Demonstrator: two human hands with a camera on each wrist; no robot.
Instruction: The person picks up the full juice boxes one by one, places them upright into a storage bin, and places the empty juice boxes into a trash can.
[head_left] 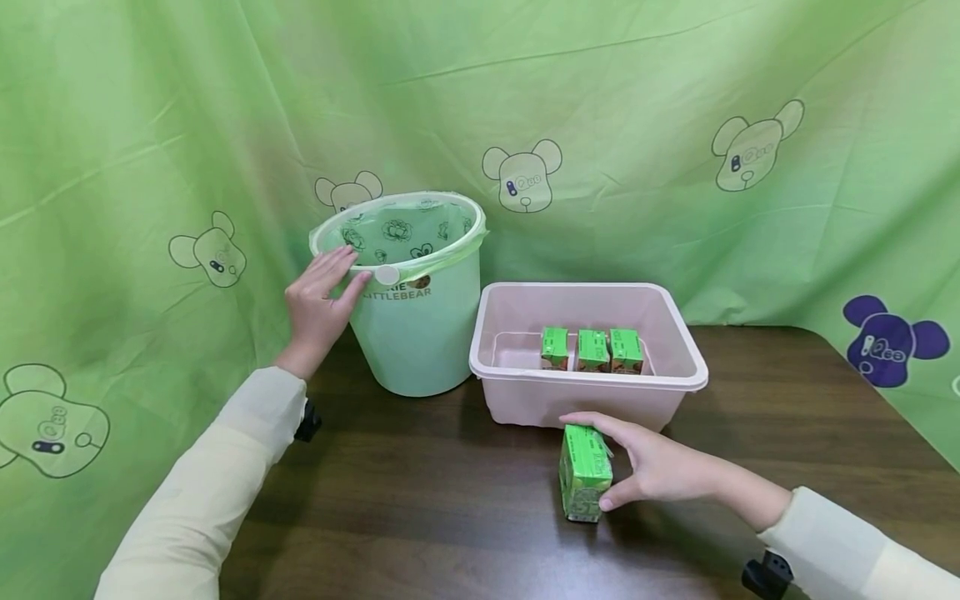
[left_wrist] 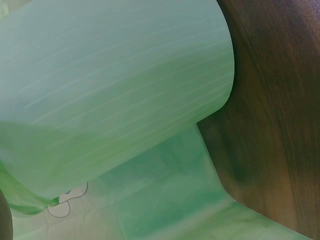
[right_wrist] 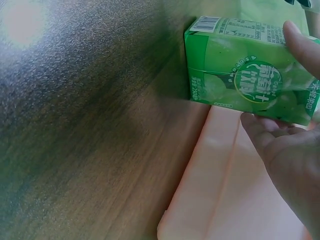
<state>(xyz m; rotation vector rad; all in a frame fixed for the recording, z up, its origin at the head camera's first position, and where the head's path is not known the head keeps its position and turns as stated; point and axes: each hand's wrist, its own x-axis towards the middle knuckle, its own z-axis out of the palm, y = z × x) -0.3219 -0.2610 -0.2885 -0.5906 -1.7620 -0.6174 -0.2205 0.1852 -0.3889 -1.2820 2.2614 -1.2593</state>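
In the head view my right hand holds a green juice box upright in front of the pink tub, thumb on the near side and fingers on the far side. The right wrist view shows the juice box with a round printed label and a barcode at its bottom end. Whether it touches the table I cannot tell. My left hand rests at the near left rim of a mint-green bin, fingers extended over the edge. A patterned liner bag covers the bin's inside.
Three more green-topped boxes stand side by side inside the tub. The tub stands right of the bin on a dark wooden table. A green curtain with bear prints hangs behind and at both sides.
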